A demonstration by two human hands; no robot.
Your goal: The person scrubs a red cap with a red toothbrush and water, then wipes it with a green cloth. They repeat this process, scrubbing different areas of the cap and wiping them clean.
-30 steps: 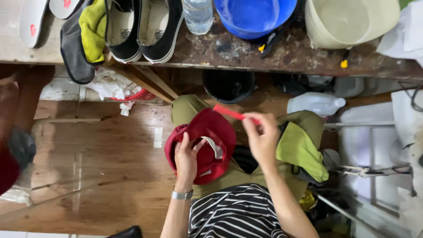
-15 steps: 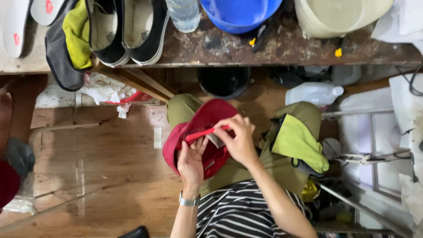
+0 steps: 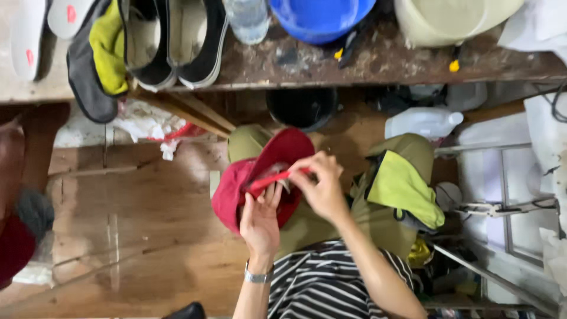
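Red shoe upper [image 3: 248, 189]: on lap, below bench [image 3: 354, 68]; landmark for this entry.
Left hand [image 3: 260, 221]: under the upper, fingers spread flat against its inside, cupping it.
Right hand [image 3: 322, 186]: at the upper's right edge, fingers pinched narrow on a red strip [image 3: 274, 177] laid across the opening.
Progress, as judged: strip partly seated; its right end not yet pressed down.
Yellow piece [image 3: 404, 189]: right of the upper, on knee.
White jug [image 3: 422, 121]: up-right of the upper, on floor, lying down; label unreadable.
Black shoes [image 3: 174, 41], clear bottle [image 3: 248, 18], blue bowl [image 3: 322, 18]: above the upper, on bench.
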